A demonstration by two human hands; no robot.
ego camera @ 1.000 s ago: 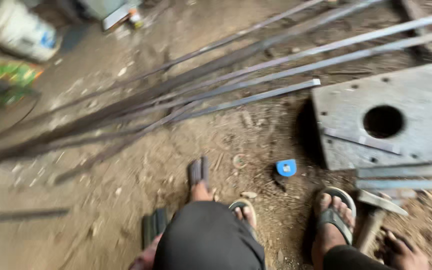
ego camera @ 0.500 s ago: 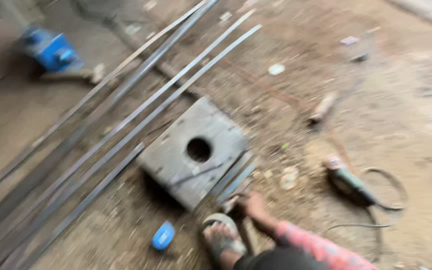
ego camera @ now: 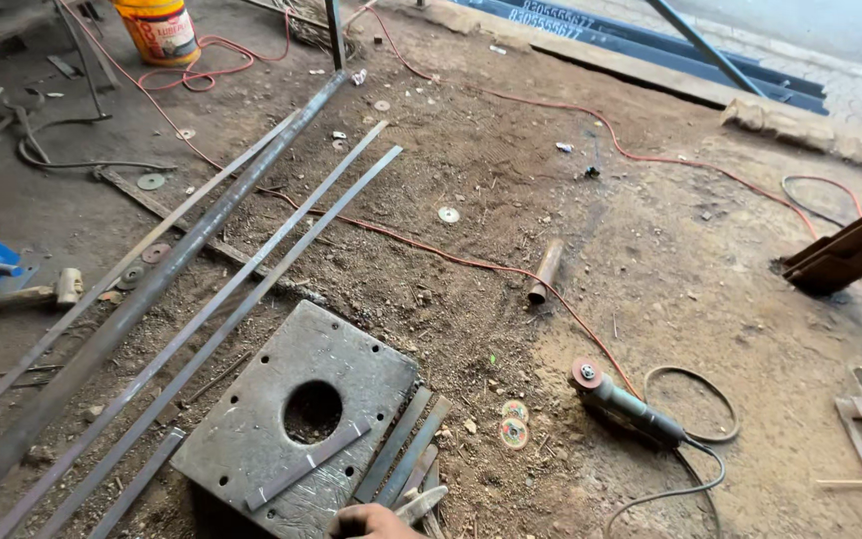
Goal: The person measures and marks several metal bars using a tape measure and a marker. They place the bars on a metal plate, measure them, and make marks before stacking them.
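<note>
Down on the dirt floor, head view: a workshop ground strewn with metal stock and tools, seen from above.
Hand: one hand (ego camera: 376,521) shows at the bottom edge, only knuckles and fingers in frame; which hand it is cannot be told. It rests on the near ends of short flat steel strips (ego camera: 406,461), but whether it grips them or merely touches cannot be told.
Other hand: out of view.
Strips: they lie side by side, leaning against the right edge of a square steel plate (ego camera: 296,419).
Plate: grey, with a round hole in the middle and one more strip lying across its lower part.
Left of plate: long steel bars (ego camera: 202,269) run diagonally up and away.
Right of plate: two small cutting discs (ego camera: 513,423), then an angle grinder (ego camera: 626,404) lying on the floor, its cable looped beside it.
Farther off: a red cable (ego camera: 511,271) snakes across the ground; a yellow bucket (ego camera: 157,30) stands at top left.
Risk, as a judgement: strip edges look raw, so a bare hand sliding along them could be cut; the loose cables could snag a foot.
</note>
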